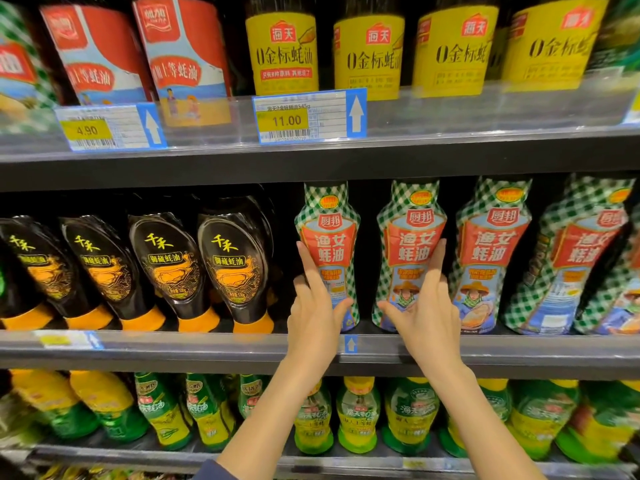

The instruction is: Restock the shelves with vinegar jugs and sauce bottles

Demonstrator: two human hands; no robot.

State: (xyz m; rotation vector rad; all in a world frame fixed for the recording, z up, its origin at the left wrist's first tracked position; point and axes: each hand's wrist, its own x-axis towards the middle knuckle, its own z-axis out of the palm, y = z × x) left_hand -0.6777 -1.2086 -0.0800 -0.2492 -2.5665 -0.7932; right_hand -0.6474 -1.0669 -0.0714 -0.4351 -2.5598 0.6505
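Middle shelf, right half: row of squeeze-type sauce bottles in green-and-white check wrap, red panel with white characters 渔女蚝油, brand tab 厨邦 above, a figure in a straw hat printed low on the label. All upright, caps hidden behind the shelf above.

Left hand lies on the leftmost checked bottle: fingers extended up its left front, thumb hooked across the lower front. Loose hold, palm not closed round it. Right hand is on the second checked bottle: fingers flat and straight up the right side of the label, thumb spread out left across the lower front. The two bottles stand just beside each other with a dark gap between. Third checked bottle stands just right of the right hand; further ones beyond are blurred.

Left half of the same shelf: four black inverted squeeze bottles, orange caps down, gold script 千禾, line 御藏蚝油.

Top shelf: yellow-label bottles marked 海天 0金标蚝油; left of them red-and-blue label bottles reading 上等蚝油. Price tag shows 11.00; left price tag shows 4.90, both with white up-arrows.

Bottom shelf: green-and-yellow bottles, print too blurred to read.
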